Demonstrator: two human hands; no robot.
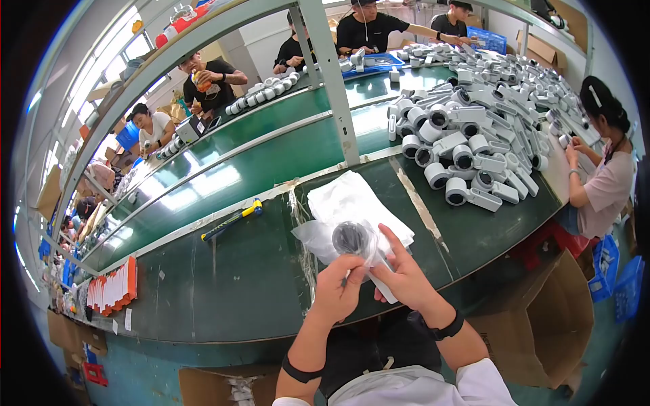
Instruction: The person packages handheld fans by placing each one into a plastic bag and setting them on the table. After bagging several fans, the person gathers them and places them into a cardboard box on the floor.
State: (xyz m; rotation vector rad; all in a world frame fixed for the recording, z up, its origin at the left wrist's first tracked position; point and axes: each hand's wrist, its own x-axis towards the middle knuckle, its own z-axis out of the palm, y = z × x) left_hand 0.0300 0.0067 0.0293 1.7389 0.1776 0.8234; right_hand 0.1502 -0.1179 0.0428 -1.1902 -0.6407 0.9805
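Near the front edge of the green table, my hands hold a white handheld device (pixel 351 238) with a round, dark-faced head and a straight handle. A thin translucent plastic bag (pixel 308 237) covers its head. My left hand (pixel 337 287) is closed, pinching the bag's edge below the head. Around the handle, my right hand (pixel 408 276) is closed, its index finger stretched along the side; the handle's end pokes out below the palm. Just beyond lies a stack of white plastic bags (pixel 349 193).
A big heap of similar white devices (pixel 474 135) covers the table's right. A yellow-and-blue hammer (pixel 232 220) lies left, with orange-and-white boxes (pixel 115 287) farther along. A metal post (pixel 330 88) rises ahead. Cardboard boxes (pixel 542 318) stand below. Co-workers sit across and at right (pixel 606 166).
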